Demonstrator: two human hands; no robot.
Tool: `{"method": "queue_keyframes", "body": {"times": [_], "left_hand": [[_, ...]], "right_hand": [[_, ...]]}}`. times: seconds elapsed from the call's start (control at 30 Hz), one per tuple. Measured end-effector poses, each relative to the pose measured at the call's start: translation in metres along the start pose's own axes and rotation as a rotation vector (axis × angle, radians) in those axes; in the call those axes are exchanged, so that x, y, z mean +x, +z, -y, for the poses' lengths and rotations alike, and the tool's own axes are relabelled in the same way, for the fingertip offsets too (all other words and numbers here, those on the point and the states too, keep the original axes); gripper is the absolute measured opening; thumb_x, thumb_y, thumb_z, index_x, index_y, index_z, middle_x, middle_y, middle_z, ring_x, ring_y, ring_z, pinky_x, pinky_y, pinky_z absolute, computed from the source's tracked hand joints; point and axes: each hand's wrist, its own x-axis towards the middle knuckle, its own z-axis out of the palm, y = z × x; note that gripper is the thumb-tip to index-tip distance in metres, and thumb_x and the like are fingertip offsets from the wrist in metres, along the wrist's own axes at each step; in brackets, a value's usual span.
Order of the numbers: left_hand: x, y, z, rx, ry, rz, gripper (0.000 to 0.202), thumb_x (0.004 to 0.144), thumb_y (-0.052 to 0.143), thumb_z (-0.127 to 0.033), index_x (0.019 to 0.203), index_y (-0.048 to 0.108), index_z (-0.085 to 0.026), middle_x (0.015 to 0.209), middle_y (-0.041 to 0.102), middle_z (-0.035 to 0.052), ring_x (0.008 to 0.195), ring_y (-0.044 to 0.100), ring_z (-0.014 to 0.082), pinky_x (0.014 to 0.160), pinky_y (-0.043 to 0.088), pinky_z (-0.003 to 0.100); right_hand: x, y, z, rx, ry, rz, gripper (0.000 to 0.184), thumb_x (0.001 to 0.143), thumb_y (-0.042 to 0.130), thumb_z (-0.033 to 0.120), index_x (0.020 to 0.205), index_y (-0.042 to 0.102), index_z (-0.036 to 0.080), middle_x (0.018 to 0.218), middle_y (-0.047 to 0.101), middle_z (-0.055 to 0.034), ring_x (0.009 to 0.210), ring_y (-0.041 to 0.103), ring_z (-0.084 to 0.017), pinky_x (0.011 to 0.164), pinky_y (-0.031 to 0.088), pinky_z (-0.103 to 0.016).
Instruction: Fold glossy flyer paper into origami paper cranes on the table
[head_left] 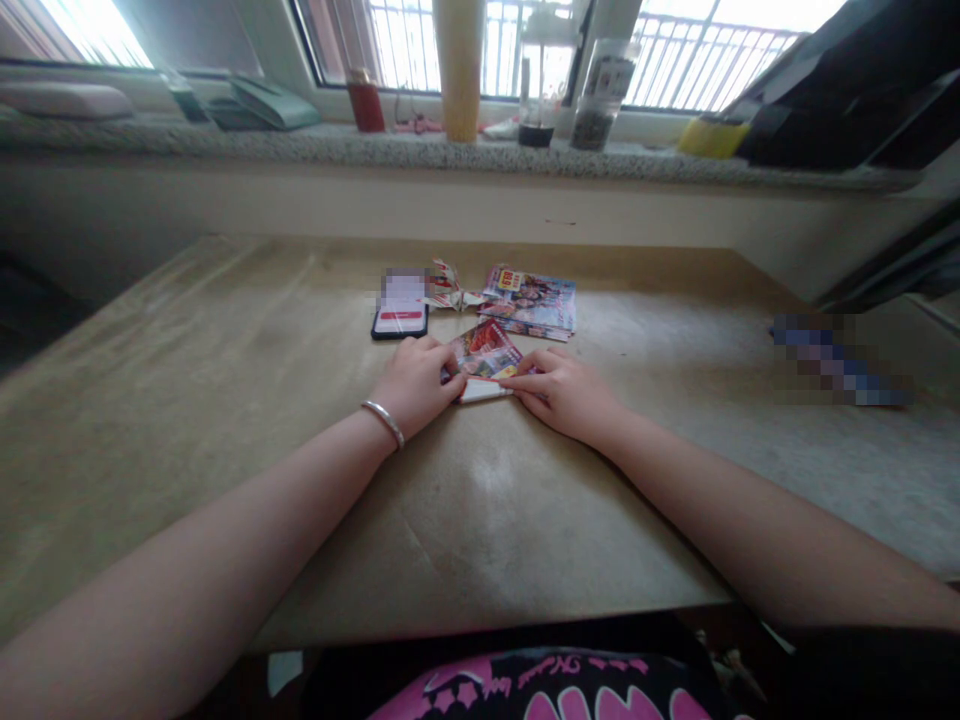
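Note:
A colourful printed paper sheet, partly folded, lies on the brown paper-covered table. My left hand, with a silver bracelet on the wrist, presses on the sheet's left side with curled fingers. My right hand pinches the sheet's right edge, fingers together on its white folded border. Behind them lie a phone, a small folded paper figure and a stack of printed sheets.
A stone windowsill runs along the back with a red can, a tall yellow cylinder, jars and a green box. A blurred blue item lies at the table's right. Dark objects stand at the far right.

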Motion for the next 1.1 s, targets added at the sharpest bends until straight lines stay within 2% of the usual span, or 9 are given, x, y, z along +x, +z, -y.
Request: {"method": "queue_keyframes", "body": {"times": [0.13, 0.23, 0.37, 0.5, 0.7, 0.93, 1.1], "left_hand": [[0.001, 0.002, 0.001, -0.013, -0.005, -0.025, 0.027, 0.083, 0.054, -0.042, 0.08, 0.063, -0.016, 0.086, 0.059, 0.0077, 0.085, 0.052, 0.0222, 0.079, 0.044, 0.036], [0.0, 0.0, 0.002, -0.019, 0.035, -0.027, 0.02, 0.083, 0.055, -0.035, 0.083, 0.065, -0.018, 0.09, 0.059, 0.0076, 0.085, 0.054, 0.0213, 0.079, 0.046, 0.035], [-0.003, -0.009, 0.001, 0.02, 0.13, 0.027, 0.023, 0.086, 0.049, -0.028, 0.083, 0.069, -0.017, 0.093, 0.062, 0.0083, 0.085, 0.057, 0.0197, 0.078, 0.046, 0.032], [-0.008, -0.02, -0.001, 0.136, 0.255, 0.124, 0.034, 0.09, 0.044, -0.034, 0.08, 0.07, -0.016, 0.087, 0.063, 0.0086, 0.079, 0.058, 0.0193, 0.07, 0.046, 0.03], [-0.011, -0.027, -0.006, 0.237, 0.279, 0.172, 0.038, 0.092, 0.038, -0.034, 0.086, 0.071, -0.017, 0.092, 0.064, 0.0093, 0.08, 0.06, 0.0208, 0.065, 0.045, 0.03], [-0.011, -0.022, -0.009, 0.28, 0.313, 0.113, 0.036, 0.093, 0.038, -0.031, 0.085, 0.069, -0.015, 0.097, 0.064, 0.01, 0.086, 0.061, 0.0216, 0.07, 0.05, 0.031], [-0.014, -0.017, -0.009, 0.307, 0.355, 0.033, 0.03, 0.093, 0.04, -0.025, 0.096, 0.067, -0.014, 0.109, 0.062, 0.0123, 0.101, 0.06, 0.0231, 0.082, 0.052, 0.033]], "right_hand": [[-0.001, -0.003, 0.004, -0.06, 0.001, 0.018, 0.03, 0.091, 0.048, 0.026, 0.111, 0.07, 0.027, 0.1, 0.065, -0.0076, 0.086, 0.054, -0.019, 0.071, 0.042, -0.03], [-0.002, -0.004, 0.005, -0.095, -0.007, 0.028, 0.03, 0.091, 0.047, 0.026, 0.112, 0.069, 0.028, 0.1, 0.065, -0.0071, 0.086, 0.054, -0.019, 0.069, 0.041, -0.029], [-0.002, -0.004, 0.004, -0.117, -0.012, 0.029, 0.031, 0.091, 0.047, 0.026, 0.113, 0.068, 0.029, 0.1, 0.064, -0.0063, 0.086, 0.054, -0.019, 0.068, 0.041, -0.029], [-0.002, -0.004, 0.004, -0.118, -0.007, 0.047, 0.032, 0.092, 0.045, 0.028, 0.114, 0.068, 0.029, 0.1, 0.064, -0.0067, 0.087, 0.054, -0.02, 0.069, 0.04, -0.03], [-0.002, -0.004, 0.003, -0.122, -0.01, 0.045, 0.032, 0.092, 0.045, 0.029, 0.114, 0.068, 0.029, 0.1, 0.064, -0.0073, 0.086, 0.054, -0.02, 0.068, 0.04, -0.03], [-0.002, -0.006, 0.006, -0.143, -0.006, 0.052, 0.031, 0.092, 0.046, 0.028, 0.115, 0.067, 0.03, 0.098, 0.064, -0.0069, 0.085, 0.053, -0.018, 0.066, 0.038, -0.028], [-0.002, -0.007, 0.006, -0.163, -0.006, 0.052, 0.031, 0.092, 0.046, 0.028, 0.114, 0.067, 0.031, 0.098, 0.063, -0.0064, 0.084, 0.053, -0.018, 0.066, 0.037, -0.027]]}}
